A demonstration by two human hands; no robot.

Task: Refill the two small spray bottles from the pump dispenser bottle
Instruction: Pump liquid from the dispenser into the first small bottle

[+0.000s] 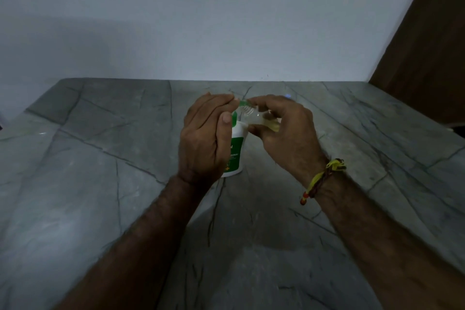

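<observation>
From the head camera, the left hand (203,138) wraps the pump dispenser bottle (235,151), which stands on the grey stone table (100,184) near its middle, fingers curled over the green pump head (242,103). The right hand (284,131) pinches a small spray bottle (259,119), tilted with its bare threaded neck held at the nozzle. The second spray bottle is not visible.

The little bottle looks light, clear, thin-walled and likely slick if wet, so it is best pinched around its body, away from the open neck. The dispenser seems heavier and stiff; steadying its shoulder while pressing should keep it upright.

Its green label shows only fragments: "ol" and "DINAL". No brand name reads whole.
</observation>
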